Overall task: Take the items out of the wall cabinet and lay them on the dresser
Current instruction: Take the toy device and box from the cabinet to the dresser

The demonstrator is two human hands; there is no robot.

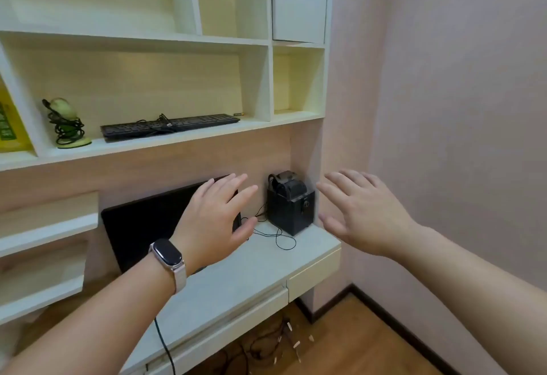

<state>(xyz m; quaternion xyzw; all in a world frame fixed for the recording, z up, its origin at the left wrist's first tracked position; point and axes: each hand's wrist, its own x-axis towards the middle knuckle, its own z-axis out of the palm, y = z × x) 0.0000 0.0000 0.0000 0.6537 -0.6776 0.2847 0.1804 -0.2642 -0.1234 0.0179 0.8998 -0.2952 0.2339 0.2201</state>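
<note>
left hand [217, 216] and right hand [362, 212] raised above tabletop [236, 283], fingers spread, palms empty, flanking black speaker box [291, 204] in corner. on wall cabinet shelf [165, 141]: flat black keyboard [170, 126], cable looped on top; to its left, green-and-cream ornament [66, 123] wrapped in dark cord. dark monitor [148, 220] behind left hand, smart band [167, 253] on wrist.

This is a room in a home, a study corner — pale pink wallpaper [458, 78], wood floor [370, 345], and a built-in white shelf unit [148, 144] above a small desk [236, 280] with drawers. A keyboard [170, 126], a dark monitor [142, 223] and a black speaker [290, 209] show it is for computer work.
</note>
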